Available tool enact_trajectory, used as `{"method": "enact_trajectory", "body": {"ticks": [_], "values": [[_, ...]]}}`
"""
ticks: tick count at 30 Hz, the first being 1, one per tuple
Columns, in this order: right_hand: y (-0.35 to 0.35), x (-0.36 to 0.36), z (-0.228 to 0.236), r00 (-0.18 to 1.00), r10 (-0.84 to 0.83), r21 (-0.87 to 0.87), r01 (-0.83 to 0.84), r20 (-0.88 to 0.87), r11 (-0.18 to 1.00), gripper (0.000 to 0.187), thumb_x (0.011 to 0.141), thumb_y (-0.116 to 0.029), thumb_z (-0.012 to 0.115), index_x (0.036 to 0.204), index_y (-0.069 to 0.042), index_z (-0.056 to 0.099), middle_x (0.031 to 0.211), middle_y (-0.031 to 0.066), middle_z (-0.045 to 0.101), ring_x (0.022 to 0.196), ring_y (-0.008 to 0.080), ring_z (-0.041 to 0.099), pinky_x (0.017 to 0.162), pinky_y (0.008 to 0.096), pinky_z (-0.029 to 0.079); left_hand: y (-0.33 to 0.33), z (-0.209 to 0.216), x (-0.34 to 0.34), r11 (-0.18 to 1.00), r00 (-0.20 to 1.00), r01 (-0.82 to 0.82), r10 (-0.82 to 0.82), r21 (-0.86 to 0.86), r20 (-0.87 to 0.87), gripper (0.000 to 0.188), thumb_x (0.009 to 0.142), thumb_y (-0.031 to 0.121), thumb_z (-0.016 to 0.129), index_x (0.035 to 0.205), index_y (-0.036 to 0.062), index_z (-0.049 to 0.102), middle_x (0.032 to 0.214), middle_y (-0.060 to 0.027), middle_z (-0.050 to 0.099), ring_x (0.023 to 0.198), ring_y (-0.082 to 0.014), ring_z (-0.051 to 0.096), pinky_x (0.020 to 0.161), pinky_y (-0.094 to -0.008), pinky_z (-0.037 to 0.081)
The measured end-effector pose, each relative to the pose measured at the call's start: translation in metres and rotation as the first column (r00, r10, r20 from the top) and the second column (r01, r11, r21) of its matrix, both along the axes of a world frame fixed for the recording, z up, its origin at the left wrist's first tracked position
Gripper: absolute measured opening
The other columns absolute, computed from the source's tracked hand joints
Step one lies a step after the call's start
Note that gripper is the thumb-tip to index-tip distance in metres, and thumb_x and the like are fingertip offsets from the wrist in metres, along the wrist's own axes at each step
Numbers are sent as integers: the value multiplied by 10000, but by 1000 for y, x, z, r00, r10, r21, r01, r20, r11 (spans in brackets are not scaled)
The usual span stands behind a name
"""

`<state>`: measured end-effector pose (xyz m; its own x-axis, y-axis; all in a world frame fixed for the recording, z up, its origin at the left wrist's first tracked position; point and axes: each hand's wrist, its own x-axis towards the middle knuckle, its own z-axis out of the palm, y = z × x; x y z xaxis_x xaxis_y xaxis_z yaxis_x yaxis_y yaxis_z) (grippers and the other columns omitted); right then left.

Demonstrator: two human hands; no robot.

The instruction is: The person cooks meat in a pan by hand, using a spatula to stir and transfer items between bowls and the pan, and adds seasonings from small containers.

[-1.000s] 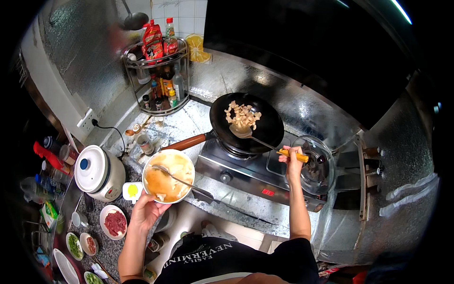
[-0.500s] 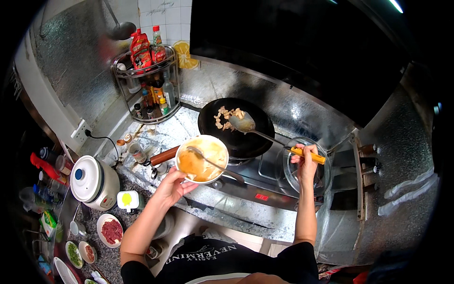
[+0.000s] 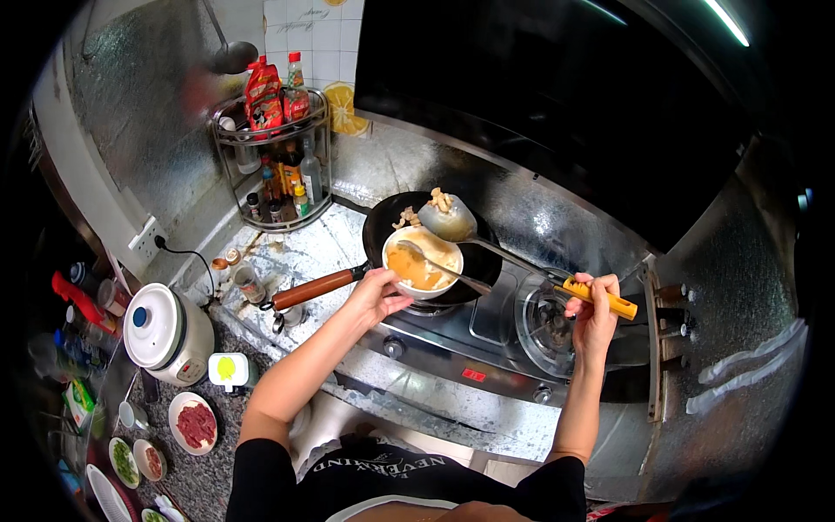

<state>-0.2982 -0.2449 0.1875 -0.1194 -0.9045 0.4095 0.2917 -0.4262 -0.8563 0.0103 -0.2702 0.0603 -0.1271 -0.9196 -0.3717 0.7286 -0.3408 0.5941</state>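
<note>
Bowl over wok, left hand clamped on its rim; right hand apart, gripping spatula, food pieces on blade. Probably best: bowl level, blade flat, slow movement.

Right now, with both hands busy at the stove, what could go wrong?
The liquid might spill, since only the left hand grips the bowl, at one side. The spoon, held by neither hand, juts past the bowl's rim and could slip out. Bits of food on the spatula in the right hand might fall outside the wok.
</note>
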Motion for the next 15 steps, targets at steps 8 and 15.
{"method": "enact_trajectory", "body": {"ticks": [8,15], "values": [[12,5,-15,995,13,-80,-21,-100,997,110,859,-101,422,801,-14,387,883,187,545,490,160,547,439,245,481,-15,4,-5,1000,1000,-7,7,5,-27,388,682,51,550,983,90,307,953,-169,465,847,-314,536,755,-463,474],[12,7,-15,998,-25,-86,19,-65,996,114,864,-115,416,805,-24,381,892,183,540,490,150,546,434,229,475,-9,9,-1,1000,999,-22,22,12,-25,436,667,44,566,1005,98,297,948,-167,473,846,-310,538,759,-452,475]]}}
